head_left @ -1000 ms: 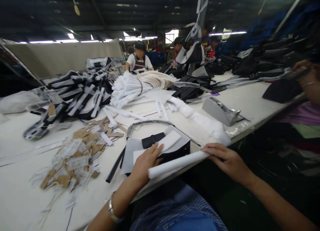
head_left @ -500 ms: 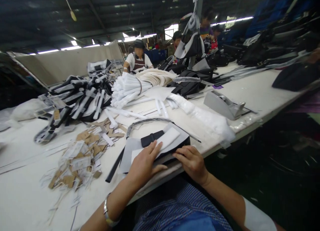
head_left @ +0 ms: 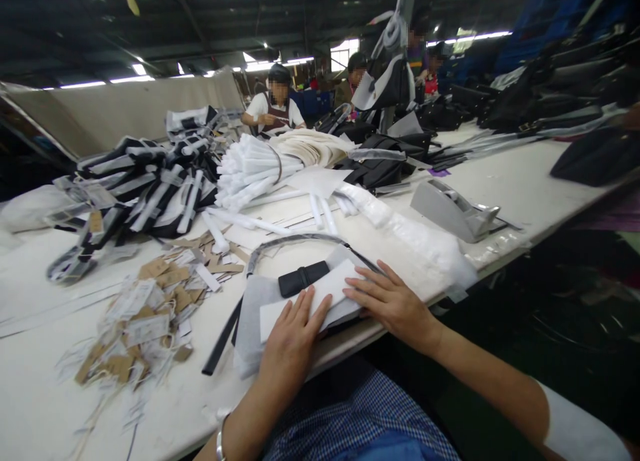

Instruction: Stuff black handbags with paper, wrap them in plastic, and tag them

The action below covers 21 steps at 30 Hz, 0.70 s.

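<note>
A black handbag lies flat at the table's front edge, mostly covered by a thin grey-white sheet (head_left: 249, 328). Its handle (head_left: 280, 242), wrapped in clear film, arches away from me, and a black strap (head_left: 223, 338) sticks out to the left. On the sheet lies a white foam strip (head_left: 336, 284), beside a black buckled flap (head_left: 303, 278). My left hand (head_left: 295, 338) rests on the strip's left part, fingers stretched out. With fingers spread, my right hand (head_left: 393, 308) presses flat on the strip's right end. Neither hand grips anything.
Paper and card tags (head_left: 145, 321) are heaped on the left. Behind them are wrapped black straps (head_left: 155, 188) and a tied bundle of white foam rolls (head_left: 250, 168). A grey tape dispenser (head_left: 453, 211) stands right, near plastic film (head_left: 425, 238). A co-worker (head_left: 275, 104) sits across the table.
My right hand has left the bag's right front edge, opened, and come down on the white strip. My left hand has shifted slightly, its fingers now lying on the strip. The view has shifted slightly.
</note>
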Tool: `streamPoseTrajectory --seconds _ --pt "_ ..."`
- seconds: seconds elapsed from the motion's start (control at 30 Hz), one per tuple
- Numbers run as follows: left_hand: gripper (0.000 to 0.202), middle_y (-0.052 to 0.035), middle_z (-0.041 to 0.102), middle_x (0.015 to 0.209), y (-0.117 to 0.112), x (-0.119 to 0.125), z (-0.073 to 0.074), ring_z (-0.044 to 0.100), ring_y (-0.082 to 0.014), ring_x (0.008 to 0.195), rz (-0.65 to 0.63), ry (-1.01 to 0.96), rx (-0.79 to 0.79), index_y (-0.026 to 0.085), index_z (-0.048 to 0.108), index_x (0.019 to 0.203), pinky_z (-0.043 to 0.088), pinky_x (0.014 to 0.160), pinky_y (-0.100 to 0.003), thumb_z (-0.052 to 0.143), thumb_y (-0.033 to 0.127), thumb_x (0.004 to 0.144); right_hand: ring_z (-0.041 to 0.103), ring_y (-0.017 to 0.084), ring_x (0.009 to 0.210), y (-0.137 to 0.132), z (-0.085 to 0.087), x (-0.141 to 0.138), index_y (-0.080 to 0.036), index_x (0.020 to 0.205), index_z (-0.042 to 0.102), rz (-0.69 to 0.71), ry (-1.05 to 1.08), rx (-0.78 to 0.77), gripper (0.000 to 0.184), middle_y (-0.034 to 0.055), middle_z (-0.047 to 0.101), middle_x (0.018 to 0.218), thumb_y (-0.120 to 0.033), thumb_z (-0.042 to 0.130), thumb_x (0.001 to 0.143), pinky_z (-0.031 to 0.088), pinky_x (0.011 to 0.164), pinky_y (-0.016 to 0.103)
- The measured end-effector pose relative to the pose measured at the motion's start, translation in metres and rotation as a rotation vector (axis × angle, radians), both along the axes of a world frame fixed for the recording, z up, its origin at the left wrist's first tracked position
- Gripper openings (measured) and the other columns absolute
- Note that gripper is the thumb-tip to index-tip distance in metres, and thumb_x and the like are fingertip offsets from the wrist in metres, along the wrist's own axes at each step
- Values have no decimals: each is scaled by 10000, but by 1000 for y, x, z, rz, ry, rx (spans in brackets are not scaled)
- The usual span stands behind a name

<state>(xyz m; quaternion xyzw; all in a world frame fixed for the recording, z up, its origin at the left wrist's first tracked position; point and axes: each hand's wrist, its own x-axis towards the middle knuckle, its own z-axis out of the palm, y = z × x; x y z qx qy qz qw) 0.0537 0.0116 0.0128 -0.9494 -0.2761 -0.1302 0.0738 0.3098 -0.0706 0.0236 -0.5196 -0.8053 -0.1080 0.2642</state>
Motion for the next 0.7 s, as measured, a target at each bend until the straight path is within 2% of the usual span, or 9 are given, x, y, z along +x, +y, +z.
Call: streamPoseTrajectory --seconds 0.1,0.2,0.3,0.43,0.5,0.57,0.63,0.7 --pt "604 -144 393 1551 -9 10 4 421 -296 1398 28 33 0 259 380 1482 421 1092 -498 520 103 915 563 206 1265 3 -17 1 -340 1398 525 -1 65 1 474 4 642 1327 -129 501 975 314 1176 503" --pt "450 -165 388 1550 -19 29 10 390 -356 1405 62 37 -3 166 506 1376 388 1075 -622 493 167 926 588 203 1233 1 -30 0 -340 1360 568 -37 119 2 443 8 659 1300 -130 480 979 335 1158 510" --pt "353 -178 479 1485 -23 43 12 420 -348 1385 57 26 -5 118 575 1277 377 1077 -640 471 219 955 596 205 1225 1 -29 -1 -342 1325 601 -47 158 -9 413 11 667 1285 -149 476 982 346 1151 511" --pt "479 -118 511 1473 -21 45 4 468 -313 1359 57 -8 25 219 424 1454 408 1072 -598 471 203 978 592 200 1229 -11 -15 -2 -340 1288 628 -26 245 7 376 -7 679 1267 -170 513 973 372 1145 483" --pt "541 -101 494 1490 -20 42 -1 455 -312 1371 59 -19 34 270 367 1492 404 1077 -592 497 204 971 607 213 1204 -28 -11 -2 -323 1228 666 -138 395 67 318 4 700 1225 -201 542 963 413 1120 462" --pt "557 -101 486 1495 -19 40 -4 445 -316 1378 56 -19 38 281 371 1492 396 1085 -588 517 196 961 648 239 1126 -47 -11 -3 -292 1150 702 -361 619 62 244 38 717 1171 -276 551 960 473 1066 450" --pt "555 -108 495 1487 -19 39 -6 453 -321 1372 51 -23 49 281 389 1485 396 1084 -588 525 184 955 696 260 996 -60 -16 -4 -265 1135 702 -543 880 -97 276 69 724 1135 -391 536 954 552 956 447" --pt "544 -115 507 1475 -19 40 -5 471 -327 1357 48 -35 60 278 407 1478 399 1081 -590 529 190 955 717 267 905 -64 -23 -5 -240 1214 662 -564 1128 -346 400 86 717 1155 -480 558 911 609 830 433"
